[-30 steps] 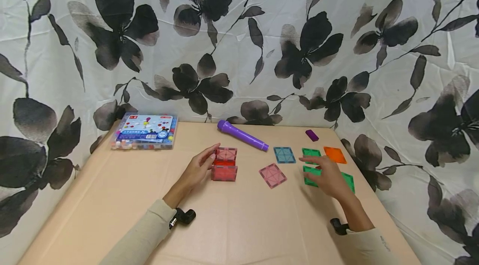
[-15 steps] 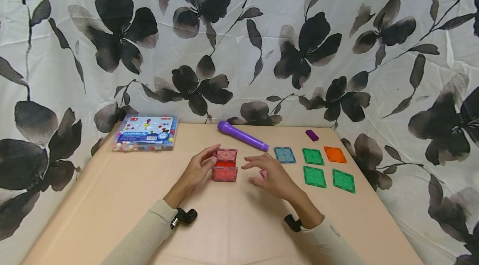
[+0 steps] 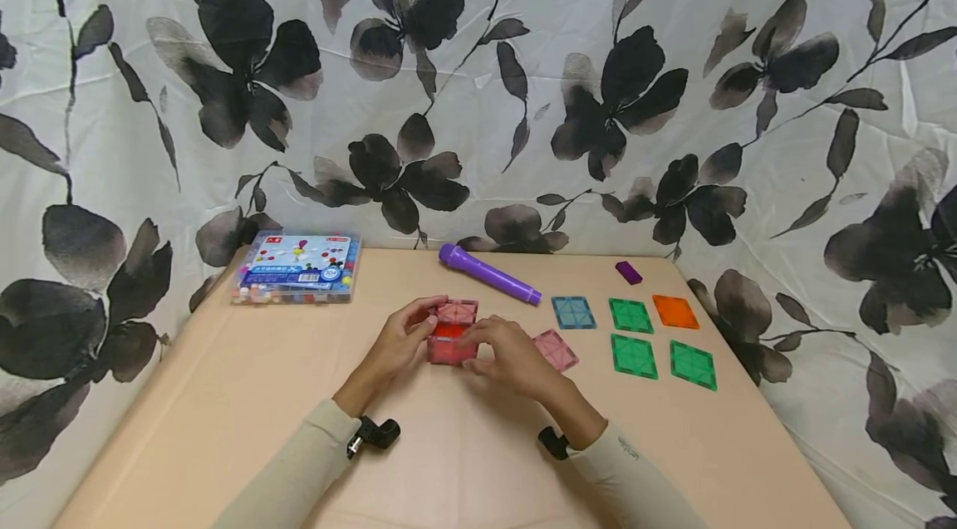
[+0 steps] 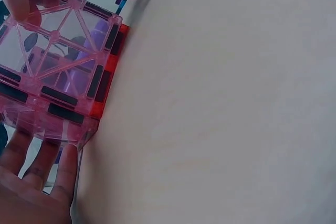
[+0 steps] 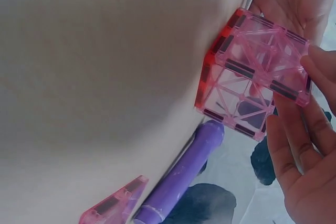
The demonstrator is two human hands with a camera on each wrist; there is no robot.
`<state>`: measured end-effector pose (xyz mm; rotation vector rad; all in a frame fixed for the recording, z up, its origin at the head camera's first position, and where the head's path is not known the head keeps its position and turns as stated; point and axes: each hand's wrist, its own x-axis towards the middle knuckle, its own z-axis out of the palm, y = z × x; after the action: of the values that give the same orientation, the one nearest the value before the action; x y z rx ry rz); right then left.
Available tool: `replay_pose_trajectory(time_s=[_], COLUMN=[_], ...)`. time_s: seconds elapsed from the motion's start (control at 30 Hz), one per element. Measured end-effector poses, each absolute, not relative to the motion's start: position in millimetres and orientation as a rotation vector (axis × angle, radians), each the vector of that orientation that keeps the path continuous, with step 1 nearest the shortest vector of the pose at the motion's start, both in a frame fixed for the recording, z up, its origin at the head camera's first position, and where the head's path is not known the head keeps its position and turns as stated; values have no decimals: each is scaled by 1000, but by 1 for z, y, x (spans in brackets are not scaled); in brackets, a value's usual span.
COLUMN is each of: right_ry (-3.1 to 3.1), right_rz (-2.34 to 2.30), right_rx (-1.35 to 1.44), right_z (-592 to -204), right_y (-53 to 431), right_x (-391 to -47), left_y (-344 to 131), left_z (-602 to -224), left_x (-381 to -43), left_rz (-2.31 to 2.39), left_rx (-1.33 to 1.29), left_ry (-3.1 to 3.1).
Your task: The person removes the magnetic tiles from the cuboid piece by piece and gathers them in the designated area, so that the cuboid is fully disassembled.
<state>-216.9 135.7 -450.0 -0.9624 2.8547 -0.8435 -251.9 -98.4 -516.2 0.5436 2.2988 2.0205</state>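
Two pink see-through magnetic tiles stand upright on a red tile (image 3: 451, 330) in the head view: a front tile (image 3: 446, 353) and a back tile (image 3: 458, 311). Another pink panel (image 4: 47, 123) closes the left side in the left wrist view. My left hand (image 3: 394, 342) touches that side with fairly straight fingers. With thumb and fingertips, my right hand (image 3: 516, 355) pinches the front tile at its right edge. A loose pink tile (image 3: 557, 350) lies flat beside the right hand, partly hidden by it.
Right of the hands lie a blue tile (image 3: 573, 312), green tiles (image 3: 634, 356), an orange tile (image 3: 675, 311) and a small purple block (image 3: 629, 272). A purple microphone-shaped tube (image 3: 489, 273) lies behind. A clear box of coloured pieces (image 3: 299, 266) stands at back left, before a floral curtain (image 3: 508, 97).
My right hand has moved left from over the green tiles, past the loose pink tile, and now pinches the front tile. The left hand stays at the structure's left side.
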Motion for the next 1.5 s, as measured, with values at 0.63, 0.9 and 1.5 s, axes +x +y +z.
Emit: replay_pose_trajectory(time_s=[0.63, 0.9, 1.5], right_ry=[2802, 2711, 2597], right_rz=[-1485, -1649, -1713], right_rx=[-377, -69, 324], right_z=[-448, -448, -465], right_y=[171, 200, 267], right_x=[-186, -164, -111], left_y=[-99, -102, -100], left_z=[-521, -520, -519], left_x=[-253, -251, -251], left_rz=[2077, 2068, 2086], left_rx=[486, 465, 461], left_ry=[2266, 2266, 2233])
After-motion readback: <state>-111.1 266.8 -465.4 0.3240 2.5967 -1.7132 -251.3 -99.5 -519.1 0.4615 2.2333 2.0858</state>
